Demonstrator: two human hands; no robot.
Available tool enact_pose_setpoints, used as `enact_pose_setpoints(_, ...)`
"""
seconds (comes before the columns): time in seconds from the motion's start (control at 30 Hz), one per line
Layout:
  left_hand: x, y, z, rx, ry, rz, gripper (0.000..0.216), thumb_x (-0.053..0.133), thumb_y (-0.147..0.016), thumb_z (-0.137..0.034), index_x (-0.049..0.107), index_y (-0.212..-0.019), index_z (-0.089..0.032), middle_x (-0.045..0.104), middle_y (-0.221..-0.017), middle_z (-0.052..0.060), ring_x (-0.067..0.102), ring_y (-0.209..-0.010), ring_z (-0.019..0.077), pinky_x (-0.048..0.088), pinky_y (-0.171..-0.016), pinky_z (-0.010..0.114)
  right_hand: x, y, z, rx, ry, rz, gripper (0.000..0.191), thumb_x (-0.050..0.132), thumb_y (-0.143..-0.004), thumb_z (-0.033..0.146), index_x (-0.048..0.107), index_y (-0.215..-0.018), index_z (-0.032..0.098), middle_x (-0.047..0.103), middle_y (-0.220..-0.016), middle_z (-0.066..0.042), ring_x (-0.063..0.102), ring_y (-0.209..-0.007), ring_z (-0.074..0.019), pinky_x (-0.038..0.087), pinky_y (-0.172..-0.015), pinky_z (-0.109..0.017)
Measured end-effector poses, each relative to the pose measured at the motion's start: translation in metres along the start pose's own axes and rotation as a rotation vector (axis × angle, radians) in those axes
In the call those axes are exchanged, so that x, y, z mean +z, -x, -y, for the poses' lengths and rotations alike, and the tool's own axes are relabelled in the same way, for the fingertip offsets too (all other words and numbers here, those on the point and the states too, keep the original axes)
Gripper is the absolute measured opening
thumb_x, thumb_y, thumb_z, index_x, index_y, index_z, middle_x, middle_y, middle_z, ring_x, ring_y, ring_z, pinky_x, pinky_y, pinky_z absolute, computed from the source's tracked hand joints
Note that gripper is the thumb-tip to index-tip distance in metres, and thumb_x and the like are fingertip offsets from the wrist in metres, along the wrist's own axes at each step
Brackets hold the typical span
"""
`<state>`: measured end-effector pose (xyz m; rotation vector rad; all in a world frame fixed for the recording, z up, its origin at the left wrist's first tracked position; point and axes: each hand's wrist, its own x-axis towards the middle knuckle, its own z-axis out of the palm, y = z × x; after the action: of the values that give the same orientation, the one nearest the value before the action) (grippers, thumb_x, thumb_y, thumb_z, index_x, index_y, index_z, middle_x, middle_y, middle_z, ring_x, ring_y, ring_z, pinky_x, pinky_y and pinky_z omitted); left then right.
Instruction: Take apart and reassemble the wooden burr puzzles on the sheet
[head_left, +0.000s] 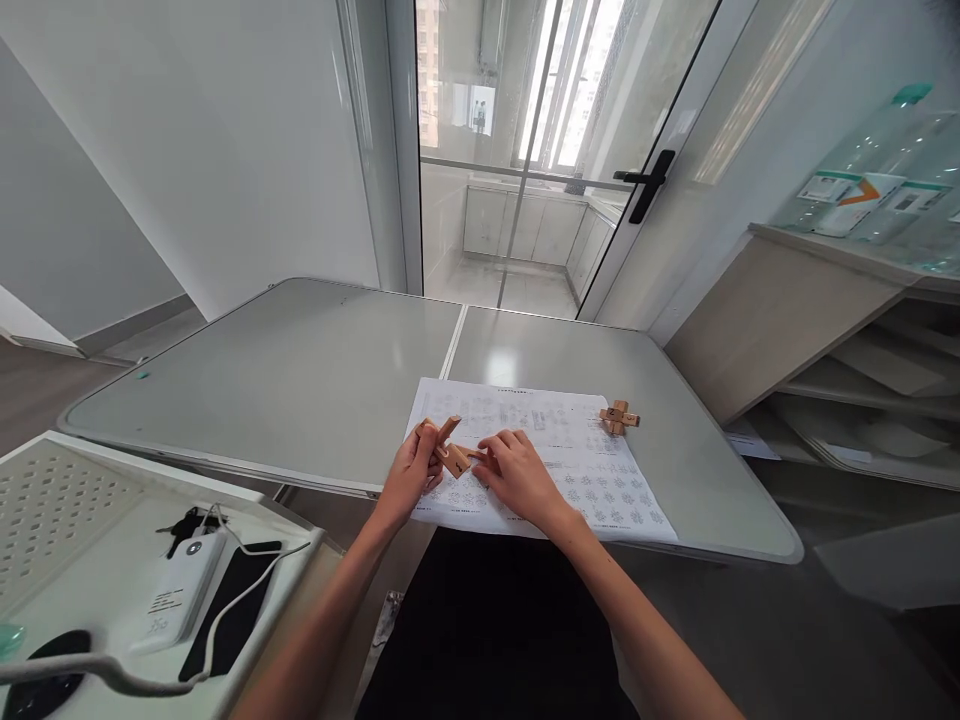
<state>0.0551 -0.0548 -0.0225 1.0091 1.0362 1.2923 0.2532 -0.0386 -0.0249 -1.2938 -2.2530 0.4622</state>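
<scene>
My left hand (416,465) is closed around several notched wooden puzzle pieces (454,460), which sit crossed against each other; a dark mark shows on one of them. Close on the right, my right hand (517,472) pinches a small wooden piece (475,455) whose end points at the others. The fingers hide much of it, and I cannot tell if the pieces touch. Both hands are over a printed sheet (592,490) covered in small diagrams. An assembled wooden cross puzzle (619,417) with dark marks rests at the sheet's right edge.
The sheet lies near the front edge of a grey folding table (345,370). At lower left, a white tray (97,480) holds a power bank (180,590), a dark phone (232,605), keys (184,528) and a cable. Plastic bottles (862,190) stand on a shelf unit (817,310) at right.
</scene>
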Motion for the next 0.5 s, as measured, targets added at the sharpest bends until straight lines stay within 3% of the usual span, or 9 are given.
enact_pose_setpoints(0.13, 0.001, 0.001, -0.003, -0.004, -0.028, 0.041, 0.054, 0.06, -0.089, -0.074, 0.049, -0.084, -0.021, 0.04, -0.06, -0.009, 0.028, -0.047, 0.0068, 0.027, -0.041, 0.021, -0.001, 0.004, -0.003, 0.048, -0.055, 0.027, 0.008, 0.066, -0.097, 0.026, 0.069, -0.1, 0.02, 0.069, -0.104, -0.011, 0.059, -0.103, -0.0296, 0.048, -0.091, -0.043)
enact_pose_setpoints(0.23, 0.002, 0.001, -0.005, -0.012, -0.042, 0.06, 0.052, 0.059, -0.091, -0.072, 0.05, -0.084, -0.021, 0.045, -0.061, -0.007, 0.03, -0.048, 0.0078, 0.027, -0.041, 0.023, -0.009, 0.009, -0.005, 0.097, -0.195, -0.007, 0.011, 0.062, -0.099, 0.029, 0.068, -0.094, 0.021, 0.067, -0.098, -0.007, 0.06, -0.092, -0.0245, 0.047, -0.081, -0.038)
enact_pose_setpoints(0.37, 0.002, 0.002, -0.007, -0.015, -0.069, 0.085, 0.05, 0.058, -0.093, -0.069, 0.052, -0.084, -0.02, 0.046, -0.06, -0.006, 0.03, -0.047, 0.0081, 0.028, -0.042, 0.023, -0.027, 0.014, -0.002, 0.278, -0.532, -0.126, 0.031, 0.067, -0.095, 0.052, 0.067, -0.088, 0.021, 0.064, -0.084, -0.003, 0.055, -0.074, -0.0189, 0.043, -0.067, -0.033)
enact_pose_setpoints(0.5, 0.001, 0.002, -0.007, -0.006, -0.087, 0.083, 0.05, 0.059, -0.093, -0.068, 0.056, -0.085, -0.019, 0.044, -0.06, -0.007, 0.029, -0.047, 0.0071, 0.028, -0.042, 0.023, -0.04, 0.013, 0.008, 0.352, -1.016, -0.204, 0.039, 0.074, -0.088, 0.059, 0.068, -0.095, 0.021, 0.068, -0.097, -0.005, 0.061, -0.088, -0.0192, 0.049, -0.079, -0.033)
